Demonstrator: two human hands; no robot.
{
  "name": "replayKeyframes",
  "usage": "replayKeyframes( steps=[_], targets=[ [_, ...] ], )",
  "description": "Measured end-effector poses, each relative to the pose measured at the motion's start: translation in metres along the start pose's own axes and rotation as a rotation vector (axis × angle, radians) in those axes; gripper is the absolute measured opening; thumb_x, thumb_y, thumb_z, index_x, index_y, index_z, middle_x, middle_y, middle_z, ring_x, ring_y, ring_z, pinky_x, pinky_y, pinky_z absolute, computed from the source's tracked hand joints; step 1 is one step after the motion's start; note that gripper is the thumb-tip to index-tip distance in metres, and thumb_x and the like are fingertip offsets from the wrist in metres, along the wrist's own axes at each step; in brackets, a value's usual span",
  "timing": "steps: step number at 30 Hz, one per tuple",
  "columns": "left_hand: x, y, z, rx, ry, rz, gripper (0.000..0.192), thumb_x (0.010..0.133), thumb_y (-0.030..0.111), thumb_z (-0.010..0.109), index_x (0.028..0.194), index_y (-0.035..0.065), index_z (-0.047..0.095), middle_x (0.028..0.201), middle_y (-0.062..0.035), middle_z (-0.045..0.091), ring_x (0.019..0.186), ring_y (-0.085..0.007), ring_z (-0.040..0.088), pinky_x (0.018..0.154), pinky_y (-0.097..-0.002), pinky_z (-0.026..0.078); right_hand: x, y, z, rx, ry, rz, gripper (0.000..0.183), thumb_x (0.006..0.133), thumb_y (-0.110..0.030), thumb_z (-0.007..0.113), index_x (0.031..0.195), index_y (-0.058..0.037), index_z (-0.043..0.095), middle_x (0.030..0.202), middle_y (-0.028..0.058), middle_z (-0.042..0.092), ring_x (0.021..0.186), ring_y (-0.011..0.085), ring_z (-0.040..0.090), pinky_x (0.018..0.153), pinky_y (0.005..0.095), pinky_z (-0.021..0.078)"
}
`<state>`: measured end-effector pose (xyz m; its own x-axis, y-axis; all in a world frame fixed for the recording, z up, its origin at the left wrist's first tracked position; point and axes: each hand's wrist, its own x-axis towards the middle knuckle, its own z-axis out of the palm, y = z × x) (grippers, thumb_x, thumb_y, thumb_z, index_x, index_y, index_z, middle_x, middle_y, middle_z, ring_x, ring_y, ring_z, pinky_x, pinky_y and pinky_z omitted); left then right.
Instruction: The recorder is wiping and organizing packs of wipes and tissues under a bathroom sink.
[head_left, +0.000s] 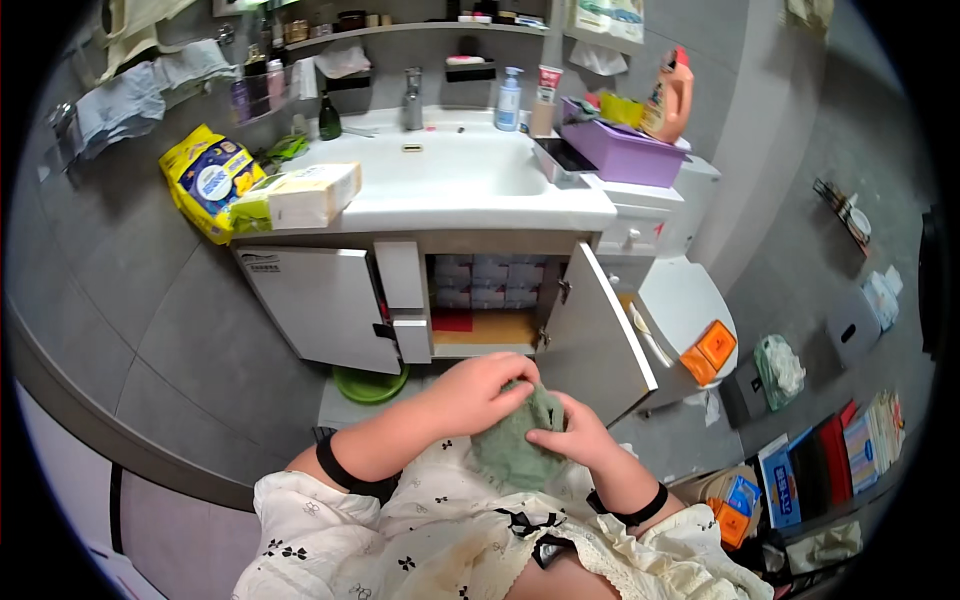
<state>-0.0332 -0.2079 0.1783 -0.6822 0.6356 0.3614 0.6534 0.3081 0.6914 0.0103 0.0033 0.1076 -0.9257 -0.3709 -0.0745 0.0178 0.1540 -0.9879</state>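
Both hands meet in front of my body around a crumpled green cloth (517, 446). My left hand (491, 382) grips its upper edge with bent fingers. On the other side, my right hand (566, 435) pinches the cloth, thumb in front. The lower part of the cloth hangs loose over my white patterned garment. Beyond my hands stands a vanity cabinet whose right door (596, 330) is swung open. Inside it, stacked wrapped packs (491, 277) fill the back, and a red flat item (452, 321) lies on the cabinet floor.
The white washbasin (457, 169) tops the cabinet, with a tissue pack (315, 195) and a yellow bag (210, 180) at its left. A purple bin (622, 150) stands right of it. An orange wipes pack (709, 351) rests on the toilet lid (679, 300). A green basin (370, 382) sits below.
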Motion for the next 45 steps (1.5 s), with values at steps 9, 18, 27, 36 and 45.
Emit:
replayKeyframes(
  steps=[9, 18, 27, 36, 45],
  targets=[
    [-0.019, -0.099, -0.112, -0.181, 0.663, -0.440, 0.028, 0.086, 0.021, 0.064, 0.110, 0.0084, 0.059, 0.098, -0.0001, 0.059, 0.085, -0.0113, 0.055, 0.074, -0.0293, 0.046, 0.037, -0.015, 0.004, 0.477, -0.025, -0.058, 0.039, 0.084, -0.003, 0.059, 0.122, 0.0024, 0.051, 0.113, 0.0071, 0.060, 0.102, 0.0160, 0.057, 0.091, 0.0316, 0.0446],
    [-0.085, -0.153, -0.262, -0.577, 1.298, -0.729, 0.078, 0.079, 0.054, 0.064, 0.138, 0.0151, 0.031, 0.122, -0.0060, 0.046, 0.110, -0.0250, 0.049, 0.086, -0.0414, 0.044, 0.048, -0.023, -0.003, 0.442, 0.066, -0.075, 0.046, 0.081, -0.012, 0.064, 0.123, 0.0035, 0.050, 0.113, 0.0106, 0.061, 0.101, 0.0212, 0.060, 0.089, 0.0352, 0.0471],
    [-0.060, -0.163, -0.302, -0.839, 1.225, -0.801, 0.090, 0.072, 0.066, 0.065, 0.140, 0.0168, 0.033, 0.138, -0.0152, 0.041, 0.125, -0.0354, 0.042, 0.103, -0.0572, 0.028, 0.056, -0.023, -0.005, 0.422, 0.095, -0.098, 0.045, 0.081, -0.011, 0.063, 0.122, 0.0033, 0.050, 0.113, 0.0105, 0.061, 0.102, 0.0213, 0.060, 0.090, 0.0354, 0.0470],
    [-0.041, -0.193, -0.300, -0.971, 1.423, -0.576, 0.058, 0.085, 0.033, 0.065, 0.133, 0.0111, 0.040, 0.126, -0.0133, 0.053, 0.110, -0.0328, 0.056, 0.093, -0.0491, 0.046, 0.043, -0.020, -0.008, 0.362, 0.130, -0.042, 0.038, 0.081, -0.002, 0.060, 0.119, 0.0023, 0.053, 0.109, 0.0084, 0.062, 0.100, 0.0182, 0.059, 0.090, 0.0334, 0.0458],
    [-0.045, -0.196, -0.281, -0.929, 1.436, -0.321, 0.067, 0.083, 0.012, 0.067, 0.136, 0.0115, 0.025, 0.128, -0.0149, 0.046, 0.113, -0.0317, 0.054, 0.087, -0.0485, 0.051, 0.040, -0.009, -0.015, 0.372, 0.152, -0.042, 0.037, 0.082, -0.002, 0.061, 0.117, 0.0024, 0.054, 0.107, 0.0076, 0.062, 0.098, 0.0169, 0.059, 0.088, 0.0324, 0.0466]
  ],
)
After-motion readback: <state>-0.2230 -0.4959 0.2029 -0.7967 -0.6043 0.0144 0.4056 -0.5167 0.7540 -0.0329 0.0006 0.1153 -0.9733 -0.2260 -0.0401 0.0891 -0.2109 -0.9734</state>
